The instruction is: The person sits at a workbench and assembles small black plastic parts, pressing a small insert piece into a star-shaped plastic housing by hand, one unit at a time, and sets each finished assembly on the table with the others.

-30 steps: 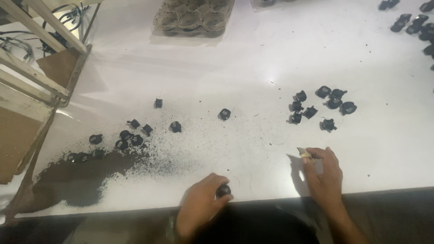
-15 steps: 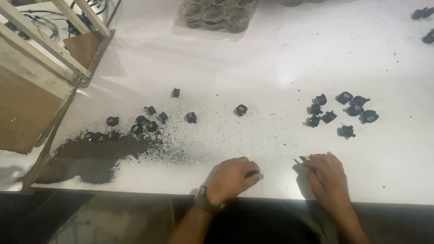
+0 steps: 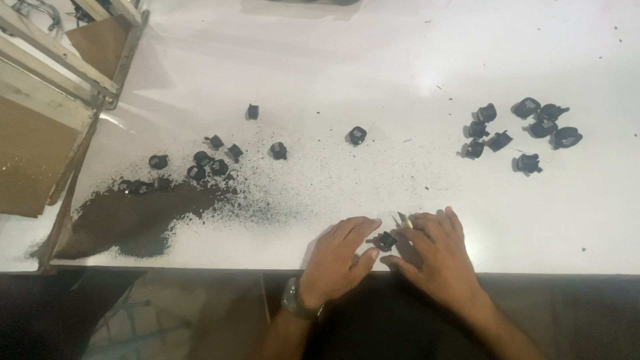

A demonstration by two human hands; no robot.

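Both hands meet: left hand (image 3: pixel 337 259) pinches a small black plastic part (image 3: pixel 383 241) steady; right hand (image 3: pixel 437 257) seemingly grips a slim tool (image 3: pixel 403 221).

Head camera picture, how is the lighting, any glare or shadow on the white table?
Head view: soft glare patches on the glossy white table near the top; the left hand casts a faint shadow; the small black plastic part between both hands is slightly soft; the near edge falls dark.
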